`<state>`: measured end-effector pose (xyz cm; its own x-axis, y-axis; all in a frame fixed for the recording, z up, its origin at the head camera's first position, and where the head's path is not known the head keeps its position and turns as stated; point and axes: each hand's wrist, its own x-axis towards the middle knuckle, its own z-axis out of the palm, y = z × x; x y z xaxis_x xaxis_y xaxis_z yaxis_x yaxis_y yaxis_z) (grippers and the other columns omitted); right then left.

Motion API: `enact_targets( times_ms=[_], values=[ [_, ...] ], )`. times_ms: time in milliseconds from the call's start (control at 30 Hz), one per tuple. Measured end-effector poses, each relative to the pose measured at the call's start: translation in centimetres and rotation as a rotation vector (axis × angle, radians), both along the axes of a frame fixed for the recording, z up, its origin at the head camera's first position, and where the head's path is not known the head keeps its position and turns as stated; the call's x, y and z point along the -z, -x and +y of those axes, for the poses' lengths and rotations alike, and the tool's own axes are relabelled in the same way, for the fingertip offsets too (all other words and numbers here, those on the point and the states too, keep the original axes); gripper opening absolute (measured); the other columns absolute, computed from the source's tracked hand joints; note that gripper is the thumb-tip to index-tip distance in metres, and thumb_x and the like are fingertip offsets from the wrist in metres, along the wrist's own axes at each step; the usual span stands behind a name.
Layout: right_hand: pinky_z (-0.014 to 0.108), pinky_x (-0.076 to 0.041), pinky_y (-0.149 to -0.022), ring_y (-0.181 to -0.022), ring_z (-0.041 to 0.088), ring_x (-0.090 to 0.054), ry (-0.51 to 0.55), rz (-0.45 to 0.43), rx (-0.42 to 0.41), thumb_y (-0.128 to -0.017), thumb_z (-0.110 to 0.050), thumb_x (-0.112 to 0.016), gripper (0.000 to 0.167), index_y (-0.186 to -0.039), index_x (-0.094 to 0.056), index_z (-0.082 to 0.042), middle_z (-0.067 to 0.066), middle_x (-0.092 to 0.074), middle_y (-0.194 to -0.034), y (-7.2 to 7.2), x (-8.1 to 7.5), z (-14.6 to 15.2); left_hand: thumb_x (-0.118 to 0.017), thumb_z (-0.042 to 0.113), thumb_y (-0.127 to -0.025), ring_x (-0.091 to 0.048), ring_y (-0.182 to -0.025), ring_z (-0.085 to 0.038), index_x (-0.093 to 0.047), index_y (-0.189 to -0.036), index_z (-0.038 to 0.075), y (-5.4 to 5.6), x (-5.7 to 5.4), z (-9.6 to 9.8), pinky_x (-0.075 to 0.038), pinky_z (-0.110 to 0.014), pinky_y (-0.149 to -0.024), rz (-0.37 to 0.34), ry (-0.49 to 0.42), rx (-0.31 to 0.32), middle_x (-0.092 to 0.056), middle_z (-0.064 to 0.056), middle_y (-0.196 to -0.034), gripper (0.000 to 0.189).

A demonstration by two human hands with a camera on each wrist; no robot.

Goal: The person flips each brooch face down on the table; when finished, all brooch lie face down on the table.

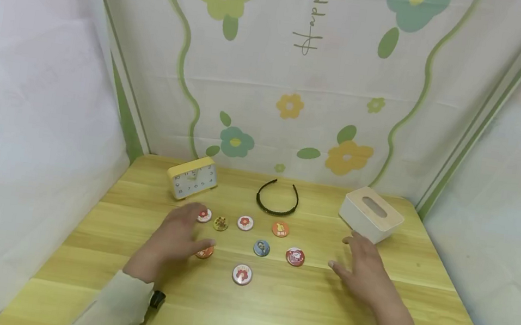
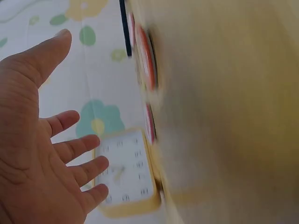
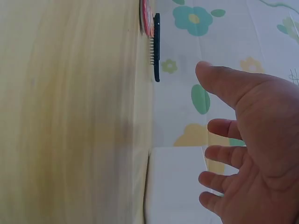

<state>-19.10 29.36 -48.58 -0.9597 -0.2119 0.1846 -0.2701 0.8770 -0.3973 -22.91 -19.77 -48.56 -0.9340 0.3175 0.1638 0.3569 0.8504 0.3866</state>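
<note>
My left hand [image 1: 178, 233] hovers over the left of the table, fingers spread and holding nothing. Under its thumb lies an orange button badge [image 1: 205, 252], partly covered, and by its fingertips a white badge with a red flower [image 1: 204, 215]. My right hand [image 1: 363, 268], likewise spread and free of any object, is above the table in front of the tissue box [image 1: 372, 214]. Between the hands lie a yellow badge [image 1: 220, 223], a blue badge [image 1: 261, 248], a red badge [image 1: 295, 256], another orange badge [image 1: 281, 229] and two more white flower badges [image 1: 242, 274].
A yellow alarm clock [image 1: 192, 178] stands at the back left of the wooden table [image 1: 299, 321]. At the back middle lies a black toothed headband [image 1: 276, 211]. A flower-printed curtain [image 1: 263, 64] hangs behind, with white cloth on both sides.
</note>
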Motion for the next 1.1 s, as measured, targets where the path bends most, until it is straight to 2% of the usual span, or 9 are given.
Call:
enact_targets(
  times_ms=[167,300,500,700,933,1100],
  values=[
    [0.076,-0.029,-0.123,-0.159,0.055,-0.026,0.093,-0.088,-0.031,-0.103,-0.039,-0.077,0.063,-0.147,-0.053,-0.001,0.031,-0.029,-0.174,0.3,0.6,-0.4,-0.083,0.053,-0.094,-0.041,-0.158,-0.043,-0.046,-0.160,0.006,0.1,-0.3,3.0,-0.029,-0.061,-0.131,-0.064,-0.027,0.062,-0.048,-0.020,-0.167,0.088],
    [0.074,-0.032,-0.123,-0.157,0.054,-0.032,0.126,-0.107,-0.051,-0.102,-0.032,-0.079,0.060,-0.147,-0.055,-0.001,0.029,-0.036,-0.172,0.4,0.9,-0.9,-0.085,0.050,-0.094,-0.042,-0.158,-0.039,-0.049,-0.160,0.011,0.2,-0.3,5.1,-0.031,-0.058,-0.131,-0.075,-0.045,0.090,-0.050,-0.014,-0.167,0.085],
    [0.070,-0.038,-0.122,-0.152,0.053,-0.044,0.115,-0.121,-0.046,-0.100,-0.025,-0.081,0.057,-0.147,-0.057,-0.002,0.026,-0.051,-0.163,0.5,1.4,-1.5,-0.086,0.046,-0.094,-0.045,-0.156,-0.041,-0.051,-0.160,0.012,0.0,-0.4,7.5,-0.033,-0.056,-0.130,-0.079,-0.045,0.138,-0.054,-0.014,-0.164,0.082],
    [0.068,-0.041,-0.120,-0.149,0.050,-0.049,0.095,-0.117,-0.056,-0.100,-0.021,-0.081,0.050,-0.142,-0.061,-0.005,0.024,-0.058,-0.156,0.4,1.5,-2.1,-0.086,0.041,-0.095,-0.051,-0.151,-0.036,-0.058,-0.149,0.013,0.3,0.0,9.5,-0.034,-0.055,-0.129,-0.063,-0.043,0.222,-0.062,-0.011,-0.155,0.067],
    [0.067,-0.042,-0.120,-0.147,0.049,-0.052,0.096,-0.117,-0.070,-0.100,-0.019,-0.081,0.046,-0.140,-0.063,-0.005,0.022,-0.061,-0.154,0.6,1.5,-2.5,-0.086,0.037,-0.096,-0.043,-0.158,-0.038,-0.061,-0.149,0.019,0.5,0.1,11.6,-0.028,-0.058,-0.132,-0.085,-0.040,0.248,-0.066,-0.005,-0.152,0.061],
    [0.067,-0.042,-0.120,-0.148,0.048,-0.052,0.112,-0.131,-0.077,-0.100,-0.019,-0.081,0.034,-0.131,-0.069,-0.009,0.019,-0.062,-0.155,1.0,1.6,-2.7,-0.087,0.035,-0.095,-0.040,-0.160,-0.040,-0.065,-0.145,0.022,0.5,-0.2,13.5,-0.028,-0.060,-0.132,-0.110,-0.016,0.275,-0.070,0.001,-0.147,0.056]
  ],
)
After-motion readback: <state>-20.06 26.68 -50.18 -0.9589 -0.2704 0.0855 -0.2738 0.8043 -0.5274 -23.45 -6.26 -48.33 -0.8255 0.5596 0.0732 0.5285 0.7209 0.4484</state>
